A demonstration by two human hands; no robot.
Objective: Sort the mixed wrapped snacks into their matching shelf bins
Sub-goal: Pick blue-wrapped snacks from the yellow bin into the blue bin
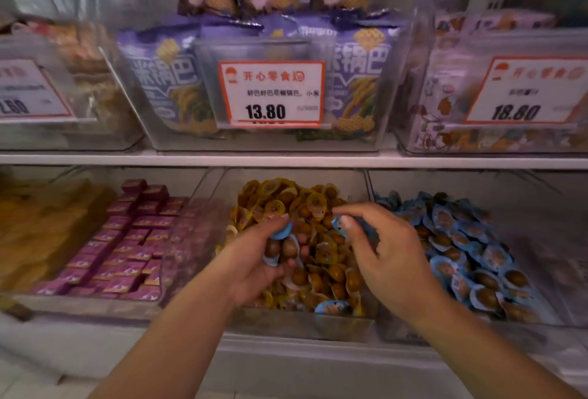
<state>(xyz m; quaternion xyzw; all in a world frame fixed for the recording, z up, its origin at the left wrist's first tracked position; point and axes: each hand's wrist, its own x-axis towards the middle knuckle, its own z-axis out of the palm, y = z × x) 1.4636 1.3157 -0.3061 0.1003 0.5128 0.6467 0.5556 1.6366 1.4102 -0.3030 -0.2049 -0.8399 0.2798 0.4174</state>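
Hands, two, bare, both over the yellow-wrapper bin (321, 327) at lower centre of the frame.

Left hand (254, 258): curled closed around a small clutch of blue-wrapped snacks (281, 247); brown contents show through the clear side, blue foil edges at the thumb and below the fingers. Count in the palm cannot be told.

Right hand (385, 255): thumb and forefinger pinched on a single blue-wrapped piece (339, 225), remaining fingers loosely curled above the yellow pile.

Yellow-wrapped snacks (286, 204): heaped in the centre bin, directly under both hands. One stray blue piece (332, 307) lies at the near front edge of this bin, below and between the wrists.

Blue-wrapper bin (534, 226): lower right of the frame, immediately next to the centre bin, a clear divider wall between them. Its blue-wrapped stock (471, 258) begins just beside the right hand.

Governing relation: every blue piece in hand belongs to the right of where it is held. The right hand is much the nearer, nearly at the divider; the left hand would need to cross the centre bin, or pass its load across. Judged step: strays gathered, transfer to the right not yet made. The wrapped pieces are roundish, so no long axis matters for the drop.

Purple boxed snacks (127, 239): lower left bin, well apart from both hands, not involved.
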